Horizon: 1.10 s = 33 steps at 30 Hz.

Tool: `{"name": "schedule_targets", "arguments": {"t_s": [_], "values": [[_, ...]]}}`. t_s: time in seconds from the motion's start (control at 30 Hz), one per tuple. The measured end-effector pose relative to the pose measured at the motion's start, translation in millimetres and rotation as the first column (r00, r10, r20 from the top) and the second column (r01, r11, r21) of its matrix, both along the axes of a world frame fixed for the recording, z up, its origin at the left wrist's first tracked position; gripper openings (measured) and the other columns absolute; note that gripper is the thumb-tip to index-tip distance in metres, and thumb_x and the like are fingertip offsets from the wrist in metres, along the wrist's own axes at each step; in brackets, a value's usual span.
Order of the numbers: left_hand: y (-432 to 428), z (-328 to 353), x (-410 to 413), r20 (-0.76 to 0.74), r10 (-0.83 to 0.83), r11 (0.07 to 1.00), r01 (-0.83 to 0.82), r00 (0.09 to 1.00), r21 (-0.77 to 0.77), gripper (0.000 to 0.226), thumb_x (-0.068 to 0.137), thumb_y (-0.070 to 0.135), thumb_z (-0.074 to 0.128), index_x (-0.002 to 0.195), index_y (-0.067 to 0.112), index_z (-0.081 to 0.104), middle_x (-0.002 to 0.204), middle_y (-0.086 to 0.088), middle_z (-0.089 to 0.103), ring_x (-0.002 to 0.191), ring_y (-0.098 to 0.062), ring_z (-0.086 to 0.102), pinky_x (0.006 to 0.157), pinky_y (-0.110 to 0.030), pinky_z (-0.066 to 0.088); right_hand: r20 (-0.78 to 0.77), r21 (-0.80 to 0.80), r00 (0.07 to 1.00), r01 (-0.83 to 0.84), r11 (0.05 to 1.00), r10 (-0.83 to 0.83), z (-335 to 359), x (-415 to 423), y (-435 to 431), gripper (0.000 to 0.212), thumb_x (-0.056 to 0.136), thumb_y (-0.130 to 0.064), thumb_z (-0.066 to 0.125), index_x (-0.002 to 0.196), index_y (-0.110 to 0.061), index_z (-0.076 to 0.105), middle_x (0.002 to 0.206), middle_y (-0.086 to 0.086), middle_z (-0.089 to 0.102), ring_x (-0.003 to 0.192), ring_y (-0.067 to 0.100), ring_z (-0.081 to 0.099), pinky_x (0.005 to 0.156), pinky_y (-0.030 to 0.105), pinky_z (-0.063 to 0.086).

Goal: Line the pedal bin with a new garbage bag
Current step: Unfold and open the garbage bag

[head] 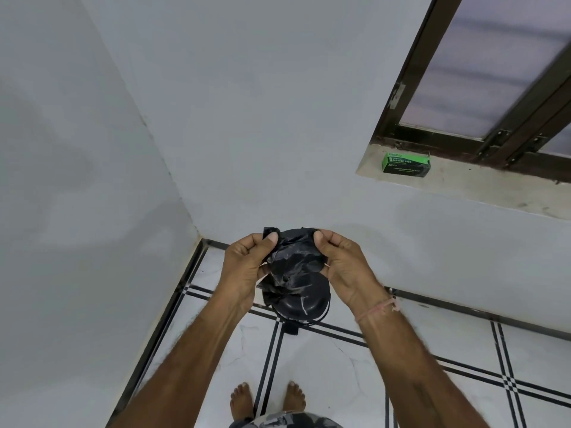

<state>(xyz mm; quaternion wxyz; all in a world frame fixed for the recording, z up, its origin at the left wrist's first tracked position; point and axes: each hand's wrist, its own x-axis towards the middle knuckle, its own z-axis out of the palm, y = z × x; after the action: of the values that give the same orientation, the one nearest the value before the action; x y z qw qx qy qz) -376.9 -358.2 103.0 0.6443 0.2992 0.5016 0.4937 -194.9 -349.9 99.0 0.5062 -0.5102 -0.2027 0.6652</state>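
Note:
A crumpled black garbage bag (289, 264) hangs between both hands at chest height, still bunched together. My left hand (247, 267) pinches its upper left edge between thumb and fingers. My right hand (343, 264) pinches the upper right edge. Directly below, on the tiled floor near the corner, stands the black pedal bin (301, 305) with its round lid closed; the bag hides most of it. The pedal (292, 330) pokes out at the front.
A green box of garbage bags (405, 164) lies on the window sill (463, 183) at the upper right. White walls meet in a corner behind the bin. My bare feet (267, 400) stand on the white tiled floor.

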Motion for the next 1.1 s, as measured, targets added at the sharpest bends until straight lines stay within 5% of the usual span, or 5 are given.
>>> {"name": "schedule_targets", "arguments": {"t_s": [0.13,0.23,0.43,0.93,1.1], "values": [[0,5,0,0.006,0.034,0.999,-0.034,0.999,0.005,0.026,0.086,0.016,0.078,0.069,0.013,0.058,0.083,-0.016,0.067,0.077,-0.024,0.064,0.07,-0.034,0.057,0.211,0.003,0.971,0.112,0.994,-0.11,-1,-14,-9,0.019,0.091,-0.012,0.077,0.106,-0.014,0.066,0.103,0.01,0.073,0.084,0.018,0.072,0.071,0.032,0.058],[1,7,3,0.016,0.075,0.997,-0.075,0.997,0.001,0.031,0.083,0.016,0.081,0.068,0.015,0.054,0.093,-0.02,0.064,0.083,-0.028,0.059,0.073,-0.037,0.053,0.601,0.28,0.749,0.129,0.951,-0.278,-1,-31,-19,0.017,0.09,-0.027,0.079,0.098,-0.022,0.065,0.098,-0.004,0.07,0.086,0.012,0.063,0.077,0.029,0.054],[-1,11,8,0.164,0.034,0.999,-0.027,0.986,-0.046,0.024,0.093,0.021,0.07,0.077,0.006,0.06,0.08,-0.013,0.068,0.071,-0.019,0.066,0.061,-0.027,0.057,0.357,0.251,0.934,-0.117,0.961,0.021,19,-57,-24,0.021,0.088,-0.03,0.081,0.093,-0.01,0.075,0.084,0.006,0.073,0.08,0.016,0.069,0.076,0.043,0.062],[3,-12,-24,0.28,0.264,0.955,-0.209,0.923,-0.211,0.027,0.1,0.044,0.05,0.096,0.019,0.061,0.1,-0.008,0.072,0.09,-0.022,0.07,0.079,-0.038,0.062,-0.022,-0.249,0.934,0.341,0.906,-0.357,3,-35,6,0.026,0.109,-0.031,0.051,0.094,-0.012,0.061,0.09,0.008,0.071,0.079,0.022,0.069,0.066,0.04,0.062],[-1,-30,-28,0.086,0.179,0.982,-0.173,0.98,-0.08,0.038,0.102,0.045,0.046,0.084,0.016,0.061,0.099,-0.018,0.069,0.095,-0.03,0.064,0.089,-0.046,0.056,0.102,-0.212,0.909,0.417,0.884,-0.405,-17,-30,18,0.032,0.109,-0.028,0.049,0.084,-0.013,0.061,0.089,0.009,0.066,0.08,0.025,0.062,0.082,0.042,0.058]]}}
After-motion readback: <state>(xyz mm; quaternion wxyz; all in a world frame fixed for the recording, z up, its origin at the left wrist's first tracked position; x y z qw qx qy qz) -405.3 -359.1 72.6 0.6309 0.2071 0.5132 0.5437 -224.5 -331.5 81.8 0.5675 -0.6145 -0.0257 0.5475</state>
